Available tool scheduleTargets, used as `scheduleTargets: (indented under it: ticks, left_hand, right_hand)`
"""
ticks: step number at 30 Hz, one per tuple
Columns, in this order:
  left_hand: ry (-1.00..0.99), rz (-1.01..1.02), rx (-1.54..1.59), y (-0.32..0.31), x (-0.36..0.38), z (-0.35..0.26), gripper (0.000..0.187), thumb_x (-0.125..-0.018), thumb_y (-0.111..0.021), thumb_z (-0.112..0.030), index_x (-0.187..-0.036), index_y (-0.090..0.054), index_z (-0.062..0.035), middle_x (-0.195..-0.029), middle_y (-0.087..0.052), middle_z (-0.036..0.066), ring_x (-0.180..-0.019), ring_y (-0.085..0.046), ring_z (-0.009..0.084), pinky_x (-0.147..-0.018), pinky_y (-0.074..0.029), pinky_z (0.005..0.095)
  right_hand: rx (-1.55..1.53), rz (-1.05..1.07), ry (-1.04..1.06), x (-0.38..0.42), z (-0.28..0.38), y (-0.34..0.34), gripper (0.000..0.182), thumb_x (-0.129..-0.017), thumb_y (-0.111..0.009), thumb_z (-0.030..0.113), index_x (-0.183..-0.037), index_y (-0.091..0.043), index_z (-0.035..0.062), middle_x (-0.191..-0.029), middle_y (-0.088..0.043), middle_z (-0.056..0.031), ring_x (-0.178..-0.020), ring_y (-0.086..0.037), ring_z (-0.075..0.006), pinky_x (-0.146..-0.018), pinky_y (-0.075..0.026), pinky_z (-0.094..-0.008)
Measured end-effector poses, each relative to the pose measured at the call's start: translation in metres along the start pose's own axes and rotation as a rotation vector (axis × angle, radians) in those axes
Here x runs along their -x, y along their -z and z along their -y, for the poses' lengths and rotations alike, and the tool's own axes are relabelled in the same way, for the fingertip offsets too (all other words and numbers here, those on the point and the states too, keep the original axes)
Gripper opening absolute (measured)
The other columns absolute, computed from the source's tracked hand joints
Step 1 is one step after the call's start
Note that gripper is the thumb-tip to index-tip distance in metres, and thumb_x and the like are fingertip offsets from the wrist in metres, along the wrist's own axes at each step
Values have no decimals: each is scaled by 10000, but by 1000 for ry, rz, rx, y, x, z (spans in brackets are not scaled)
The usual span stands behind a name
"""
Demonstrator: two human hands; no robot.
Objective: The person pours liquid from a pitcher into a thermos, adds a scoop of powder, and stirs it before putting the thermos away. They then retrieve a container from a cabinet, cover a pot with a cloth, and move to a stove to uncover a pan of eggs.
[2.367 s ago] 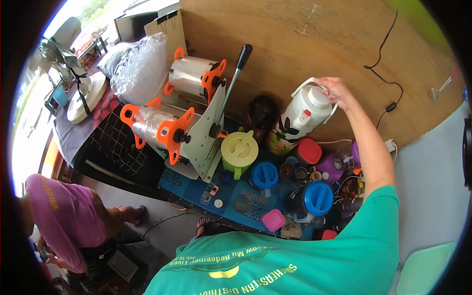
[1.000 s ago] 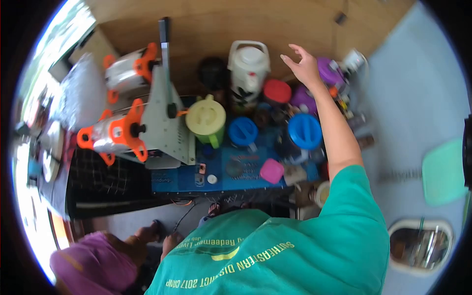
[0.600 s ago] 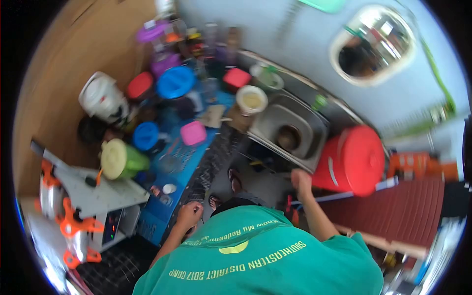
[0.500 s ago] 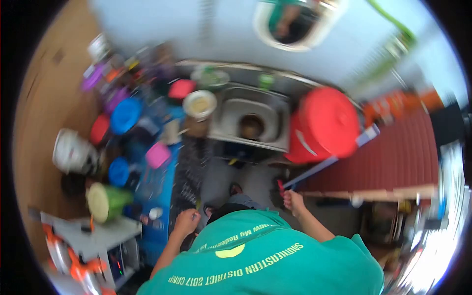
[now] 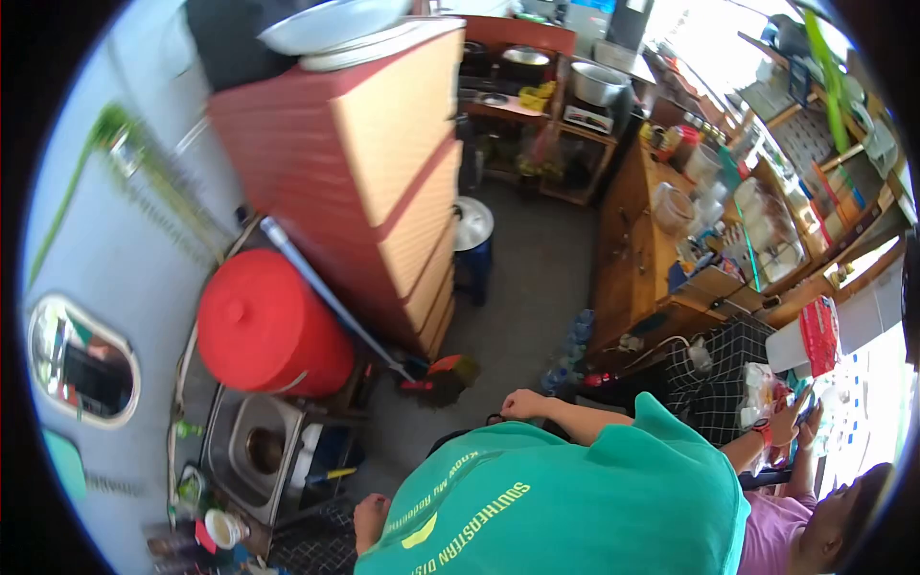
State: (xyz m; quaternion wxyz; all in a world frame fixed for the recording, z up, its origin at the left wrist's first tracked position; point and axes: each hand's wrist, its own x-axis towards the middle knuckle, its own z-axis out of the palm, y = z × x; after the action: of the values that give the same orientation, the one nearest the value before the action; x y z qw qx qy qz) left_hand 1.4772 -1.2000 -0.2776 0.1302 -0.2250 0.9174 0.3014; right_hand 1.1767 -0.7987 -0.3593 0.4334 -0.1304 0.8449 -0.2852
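My left hand (image 5: 372, 519) hangs low at my side, its fingers loosely curled and partly hidden by the green shirt (image 5: 556, 489). It shows nothing held and is nearest the dark checked cloth (image 5: 321, 541) by the sink. In front of my body, my right hand (image 5: 523, 404) is loosely closed with nothing visible in it. A dark shoe shows just below that hand. Beyond, on the grey floor, lies a reddish broom-like head (image 5: 450, 377); a long pole (image 5: 331, 297) leans near it against the drawer cabinet (image 5: 374, 182). Neither hand touches them.
A lidded red bucket (image 5: 268, 321) stands beside the steel sink (image 5: 251, 446) on the left. Grey floor (image 5: 527, 259) runs between the drawer cabinet and a wooden cabinet (image 5: 632, 249). Plastic bottles (image 5: 570, 355) lie nearby. A person in pink (image 5: 771, 527) holds a phone at right.
My view has turned right, from the sink and cluttered blue table toward the aisle and stove. Sink and red bucket have shifted left in view. Both hands stay low beside my body.
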Motion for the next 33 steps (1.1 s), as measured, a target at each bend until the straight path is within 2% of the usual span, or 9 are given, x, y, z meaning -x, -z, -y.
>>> scheduleTargets:
  ticks: [2, 5, 8, 11, 18, 22, 26, 28, 33]
  left_hand:
    - [-94, 161, -178, -23, -44, -27, 233, -843, -686, -257, -983, -728, -76, -945, -719, 178, -901, -676, 406, -754, -538, 473]
    - [-241, 203, -175, -57, -109, -83, 266, -832, -692, -254, -1022, -722, -69, -944, -718, 186, -923, -673, 409, -789, -537, 466]
    - [-348, 235, 6, -47, -149, -158, 271, -849, -683, -260, -1027, -720, -59, -952, -718, 191, -930, -672, 413, -802, -537, 452]
    - [-356, 317, -21, -35, -188, -199, 270, -864, -672, -268, -1027, -724, -59, -953, -721, 186, -934, -680, 402, -807, -538, 454]
    - [-358, 409, -340, -44, -295, -196, 265, -839, -660, -291, -961, -706, -60, -931, -711, 216, -934, -690, 401, -821, -539, 450]
    - [-307, 432, -381, -57, -377, -211, 269, -842, -658, -294, -967, -709, -61, -939, -711, 215, -936, -688, 403, -823, -539, 455]
    - [-267, 439, -336, -54, -462, -268, 273, -845, -656, -297, -974, -711, -62, -947, -711, 214, -938, -687, 404, -824, -540, 459]
    - [-259, 440, -297, -51, -502, -300, 275, -847, -656, -298, -977, -713, -63, -952, -711, 213, -939, -686, 405, -825, -540, 462]
    - [-234, 465, -190, -59, -584, -374, 280, -851, -654, -302, -985, -716, -64, -962, -712, 212, -941, -684, 408, -827, -540, 468]
  right_hand:
    - [120, -80, 22, 6, -34, 29, 330, -843, -693, 355, -1005, -752, 74, -997, -744, -138, -964, -698, -315, -871, -544, -417]
    - [124, -177, 9, 16, -82, 80, 353, -850, -685, 378, -1020, -745, 74, -1000, -741, -145, -962, -699, -325, -867, -546, -424]
    - [50, -343, -85, 25, -109, 114, 350, -857, -683, 381, -1021, -744, 77, -999, -740, -147, -963, -699, -326, -865, -545, -427]
    - [-80, -460, -142, 28, -127, 131, 347, -841, -682, 374, -1000, -750, 73, -1028, -736, -153, -988, -699, -314, -879, -546, -417]
    - [-133, -336, -105, 7, -147, 164, 399, -888, -675, 410, -1074, -730, 61, -1030, -735, -162, -985, -699, -323, -872, -542, -418]
    - [-152, -316, -154, -24, -166, 203, 420, -879, -671, 412, -1102, -727, 61, -1058, -733, -158, -1007, -694, -327, -889, -541, -428]
    - [-207, -251, -266, -57, -174, 268, 429, -875, -678, 415, -1104, -727, 55, -1086, -725, -171, -1030, -684, -330, -898, -537, -424]
    - [-73, -167, -300, -72, -173, 308, 434, -892, -677, 410, -1148, -714, 61, -1105, -722, -169, -1034, -683, -334, -917, -531, -422]
    - [-189, -319, -208, -109, -176, 401, 446, -899, -674, 404, -1174, -699, 54, -1127, -718, -168, -1040, -682, -334, -922, -532, -416]
